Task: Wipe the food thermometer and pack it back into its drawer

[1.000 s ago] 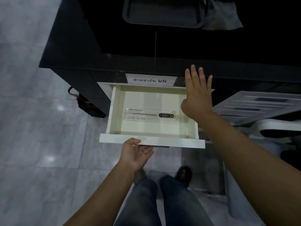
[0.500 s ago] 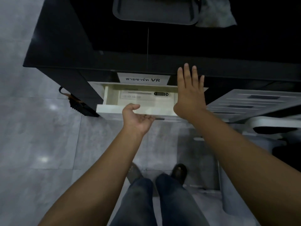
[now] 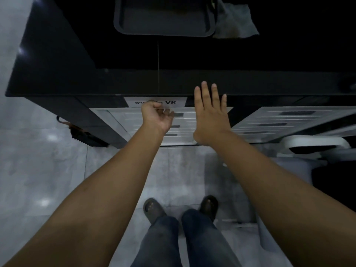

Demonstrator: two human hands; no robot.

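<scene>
The white drawer (image 3: 123,115) under the black table is pushed in flush with the drawer unit, so the food thermometer inside it is hidden. My left hand (image 3: 157,117) rests against the top drawer's front with its fingers curled at the dark handle slot (image 3: 180,114). My right hand (image 3: 210,116) hovers flat and open just to the right, fingers spread, holding nothing. A white label (image 3: 173,102) marked "VR" sits above the drawer, partly covered by my left knuckles.
On the black table (image 3: 77,54) lie a dark tray (image 3: 163,16) and a crumpled wipe cloth (image 3: 235,20). A second white drawer unit (image 3: 289,120) and a white chair (image 3: 316,143) stand at right. A black plug and cable (image 3: 82,134) hang at left. My feet stand on grey tiles.
The drawer with the thermometer slid from wide open to fully closed, pushed in by my left hand. My right hand stayed open beside it.
</scene>
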